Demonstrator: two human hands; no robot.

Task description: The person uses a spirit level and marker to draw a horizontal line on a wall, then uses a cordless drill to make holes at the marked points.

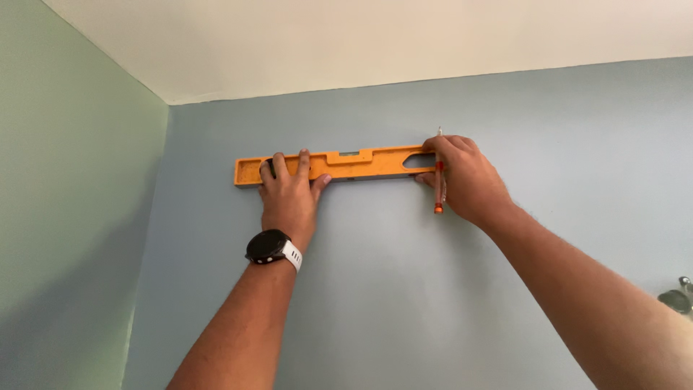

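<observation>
The orange spirit level (336, 165) lay flat and roughly horizontal against the pale blue wall (404, 289), high up and not far below the white ceiling (361, 43), with its left end near the corner where the green wall (72, 217) met the blue one. The left hand (290, 195) pressed on the level's left part, fingers spread upward over its face and the thumb (321, 182) hooked under its lower edge, so the hand was flat and open rather than clenched. A black watch with a white strap (273, 248) sat on that wrist. The right hand (462, 177) was at the level's right end, beside the long slot (419, 160) cut into it, and was closed around a red pencil (439, 180) held nearly upright, its pale tip poking above the level's top edge and its orange end hanging below the fingers. Both forearms reached up from below. At the far right edge a small shiny metal fitting (678, 296) showed, too cut off to make out.
</observation>
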